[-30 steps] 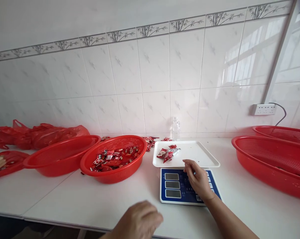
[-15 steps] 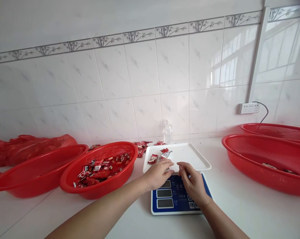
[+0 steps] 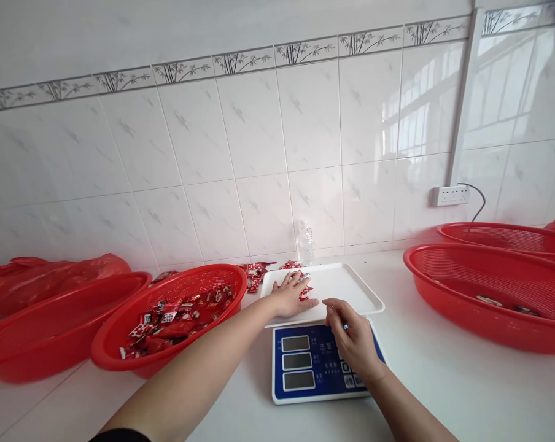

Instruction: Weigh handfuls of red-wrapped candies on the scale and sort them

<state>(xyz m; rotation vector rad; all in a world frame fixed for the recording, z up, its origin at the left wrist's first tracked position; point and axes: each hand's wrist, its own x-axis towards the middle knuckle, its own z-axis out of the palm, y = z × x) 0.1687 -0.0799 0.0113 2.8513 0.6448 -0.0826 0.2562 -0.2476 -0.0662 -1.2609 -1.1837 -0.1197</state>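
Observation:
My left hand [image 3: 289, 298] lies palm down over the left part of the scale's white tray [image 3: 351, 294], fingers spread. It covers some small red wrapped packets [image 3: 306, 293], which show around its fingers. Close to the tray's front edge, my right hand [image 3: 353, 337] is closed, with thumb and index finger pinched. A small bluish bit shows between its fingers, too small to name. Beneath this hand is the scale's blue panel [image 3: 323, 368], with three grey displays and some keys partly covered.
To the left, a red basket [image 3: 238, 276] holds many wrapped packets, beside another red basket [image 3: 24, 362] and red plastic bags [image 3: 51, 279]. A clear bottle [image 3: 306, 242] stands by the wall. More red baskets [image 3: 471, 319] are at right, below a socket strip [image 3: 451, 196].
My left hand has moved left and away from my right hand, opening flat over the packets. My right hand stays pinched at the tray's front edge. The view has shifted slightly.

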